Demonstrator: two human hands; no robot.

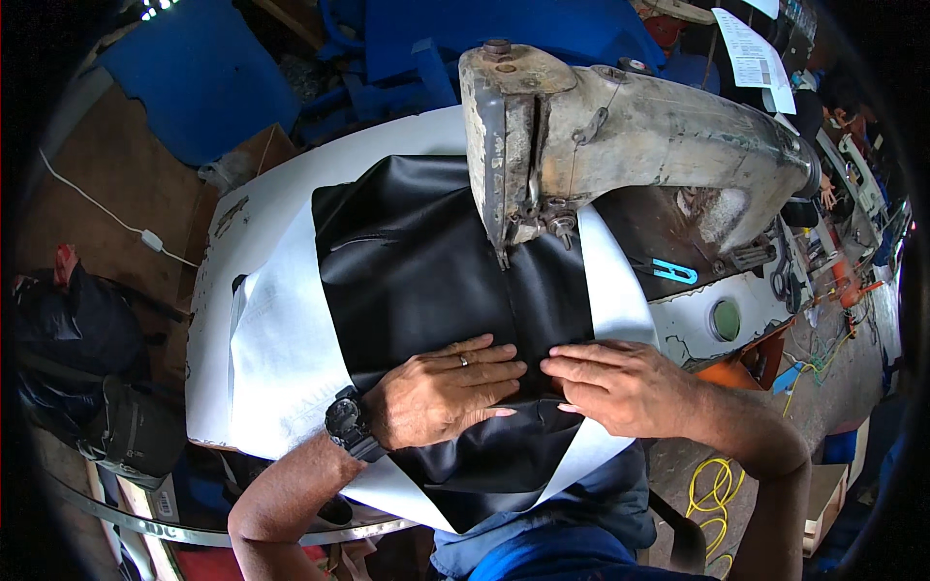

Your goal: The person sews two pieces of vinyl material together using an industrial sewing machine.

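Observation:
Black leather-like material (pixel 417 290) with white backing (pixel 286 358) is spread over the sewing table and hangs over its near edge toward my lap. A seam runs up its middle to the needle area of a worn industrial sewing machine (pixel 581 136). My left hand (pixel 450 384), with a ring and a black watch (pixel 351 424), lies flat on the material left of the seam, fingers stretched out. Across the seam my right hand (pixel 620 387) also rests on it, fingers extended toward the left hand. Neither hand grips anything.
Light blue thread snips (pixel 673 271) lie beside the machine, near dark scissors (pixel 785 281) and a round green-topped piece (pixel 725 320). A white table (pixel 218 290) carries the work. Blue chairs (pixel 203 77) stand behind, a dark bag (pixel 131 431) at left, yellow cable (pixel 715 489) on the floor.

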